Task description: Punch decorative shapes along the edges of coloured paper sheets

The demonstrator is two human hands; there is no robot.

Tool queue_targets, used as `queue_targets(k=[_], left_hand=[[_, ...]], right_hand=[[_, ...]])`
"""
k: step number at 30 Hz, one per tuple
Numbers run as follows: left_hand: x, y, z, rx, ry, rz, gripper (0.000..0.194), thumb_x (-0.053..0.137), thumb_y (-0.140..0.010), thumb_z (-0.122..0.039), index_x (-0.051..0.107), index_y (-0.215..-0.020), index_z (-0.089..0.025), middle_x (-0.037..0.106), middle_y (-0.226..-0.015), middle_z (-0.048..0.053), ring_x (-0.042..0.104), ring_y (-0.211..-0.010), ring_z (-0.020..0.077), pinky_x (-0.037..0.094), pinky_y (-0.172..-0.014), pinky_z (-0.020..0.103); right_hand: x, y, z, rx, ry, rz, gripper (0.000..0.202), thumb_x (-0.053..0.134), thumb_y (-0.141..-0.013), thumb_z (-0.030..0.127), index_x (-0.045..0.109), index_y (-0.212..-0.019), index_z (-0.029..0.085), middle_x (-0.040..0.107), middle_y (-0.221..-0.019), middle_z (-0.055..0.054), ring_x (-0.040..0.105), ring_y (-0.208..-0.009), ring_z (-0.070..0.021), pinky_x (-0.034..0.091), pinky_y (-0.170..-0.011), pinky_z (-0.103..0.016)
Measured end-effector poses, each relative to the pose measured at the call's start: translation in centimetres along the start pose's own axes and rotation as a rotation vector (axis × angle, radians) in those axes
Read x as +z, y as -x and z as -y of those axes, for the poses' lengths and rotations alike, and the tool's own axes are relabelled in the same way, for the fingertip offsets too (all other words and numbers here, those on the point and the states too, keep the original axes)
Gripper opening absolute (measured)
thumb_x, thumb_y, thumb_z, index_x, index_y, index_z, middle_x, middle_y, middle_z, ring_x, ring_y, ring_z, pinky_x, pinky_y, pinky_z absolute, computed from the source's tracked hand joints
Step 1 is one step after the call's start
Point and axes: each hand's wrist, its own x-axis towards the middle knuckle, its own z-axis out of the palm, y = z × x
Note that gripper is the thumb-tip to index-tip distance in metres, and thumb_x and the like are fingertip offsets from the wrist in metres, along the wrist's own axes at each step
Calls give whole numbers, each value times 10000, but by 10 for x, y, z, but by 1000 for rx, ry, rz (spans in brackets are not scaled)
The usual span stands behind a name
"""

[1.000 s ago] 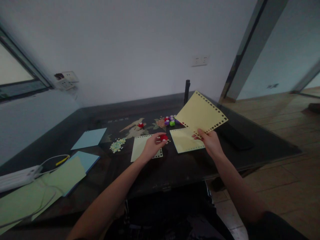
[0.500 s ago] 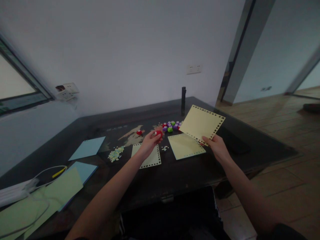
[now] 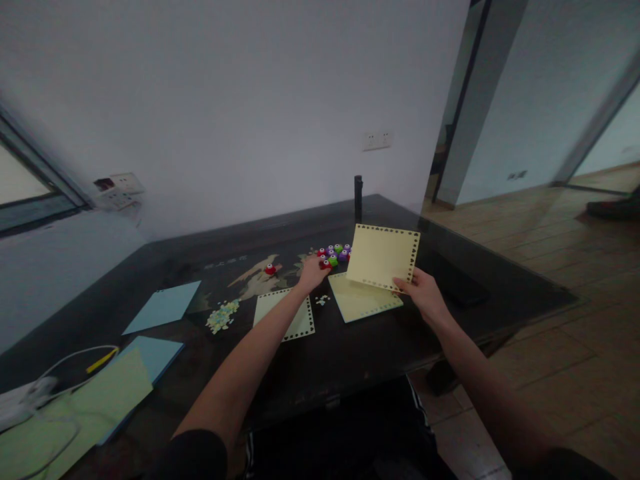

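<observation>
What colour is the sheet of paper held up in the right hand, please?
Pale yellow, with punched holes along its edges, in the head view: sheet, right hand.

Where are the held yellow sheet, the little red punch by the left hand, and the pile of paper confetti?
held yellow sheet (image 3: 383,257), head view, middle of its face
red punch (image 3: 325,264), head view, its red body at the left fingertips
paper confetti (image 3: 221,315), head view, centre of the pile
</observation>
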Motion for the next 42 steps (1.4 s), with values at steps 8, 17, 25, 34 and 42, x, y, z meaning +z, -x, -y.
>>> queue_targets(k=[8,17,25,34,42], left_hand=[[18,-7,-8,62,-117,-15,225,702,-686,-160,651,-904,-146,684,-916,107,613,-887,240,444,-852,384],[14,-6,-13,64,-40,-77,264,705,-675,-116,626,-925,-143,653,-983,116,596,-968,248,426,-890,399],[-6,25,-24,53,179,-37,215,450,-896,-260,604,-978,-135,670,-898,83,636,-741,169,499,-704,304],[-12,39,-26,69,305,-16,391,592,-764,-123,523,-1148,-132,647,-766,24,608,-663,135,492,-638,263],[-4,30,-21,94,118,-44,266,654,-715,-146,634,-980,-133,638,-745,34,592,-695,159,472,-701,296]], right_hand=[[-1,4,-3,-104,244,28,222,622,-669,242,634,-878,170,714,-884,-76,676,-757,-234,569,-673,-389],[5,9,8,55,98,130,295,696,-587,169,609,-869,189,716,-807,-40,671,-659,-206,579,-576,-354],[6,10,8,132,-6,225,385,746,-570,218,607,-927,180,730,-828,-41,683,-697,-205,572,-607,-342],[5,10,9,126,104,266,375,719,-608,286,623,-950,167,709,-784,-42,647,-632,-187,521,-567,-311],[1,4,3,-153,508,122,472,631,-666,322,602,-1105,149,488,-580,49,467,-516,-134,395,-527,-271]])
